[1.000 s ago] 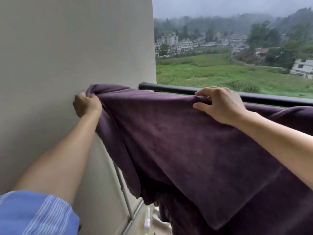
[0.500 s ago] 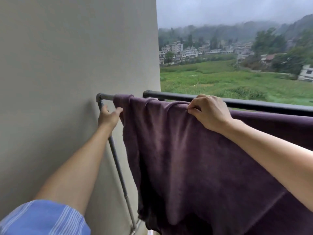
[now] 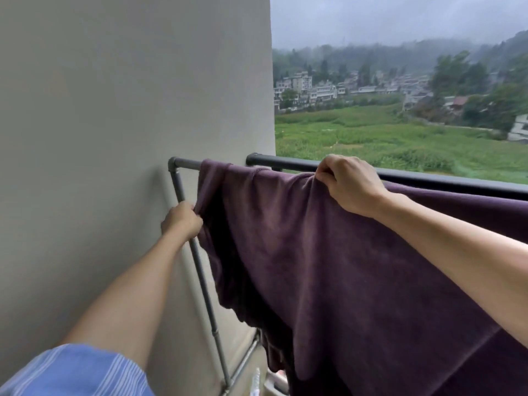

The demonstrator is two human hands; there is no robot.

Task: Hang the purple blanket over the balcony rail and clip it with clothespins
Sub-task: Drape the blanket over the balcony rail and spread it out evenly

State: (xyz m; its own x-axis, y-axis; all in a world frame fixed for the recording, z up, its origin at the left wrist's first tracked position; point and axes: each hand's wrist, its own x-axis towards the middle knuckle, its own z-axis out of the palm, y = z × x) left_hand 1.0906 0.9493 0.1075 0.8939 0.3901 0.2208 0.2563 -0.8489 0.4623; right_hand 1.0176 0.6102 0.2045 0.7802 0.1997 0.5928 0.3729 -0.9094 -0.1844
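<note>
Head view: purple blanket (image 3: 357,267) hangs draped over the top bar of the grey pipe frame (image 3: 186,164), just beside the black balcony rail (image 3: 288,162). Left grip (image 3: 181,221) is clenched on the blanket's left edge below the bar. Right grip (image 3: 348,182) pinches fabric at the top fold.

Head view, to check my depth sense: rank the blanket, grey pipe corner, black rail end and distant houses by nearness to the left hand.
1. Blanket: gripped by the left hand.
2. Grey pipe corner: just above.
3. Black rail end: up and right.
4. Houses: far across the field.
</note>
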